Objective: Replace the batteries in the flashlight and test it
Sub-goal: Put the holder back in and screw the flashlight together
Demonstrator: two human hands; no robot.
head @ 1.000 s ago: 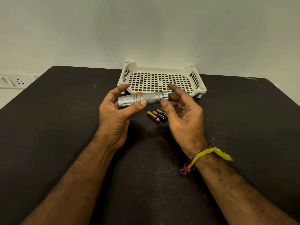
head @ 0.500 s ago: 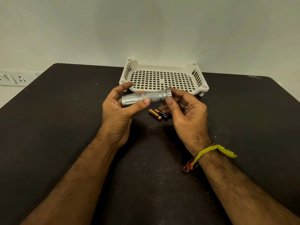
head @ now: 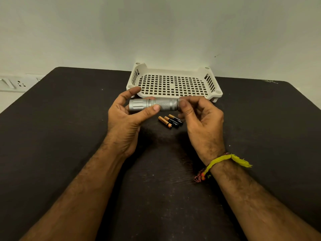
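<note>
A silver flashlight (head: 165, 105) is held level above the dark table (head: 60, 136), head to the left. My left hand (head: 126, 119) grips its head and middle, thumb on the barrel. My right hand (head: 203, 120) pinches the tail cap at the right end with thumb and fingers, hiding the cap itself. Three small black-and-copper batteries (head: 171, 121) lie side by side on the table just below the flashlight, between my two hands.
A white perforated plastic tray (head: 173, 84) stands at the table's far edge against the wall, just behind the flashlight. A wall socket strip (head: 13, 83) sits at the far left. A yellow thread band (head: 224, 162) is on my right wrist.
My right hand has closed its fingers around the flashlight's tail end, where a second ago it was open beside it. The flashlight and left hand have barely moved.
</note>
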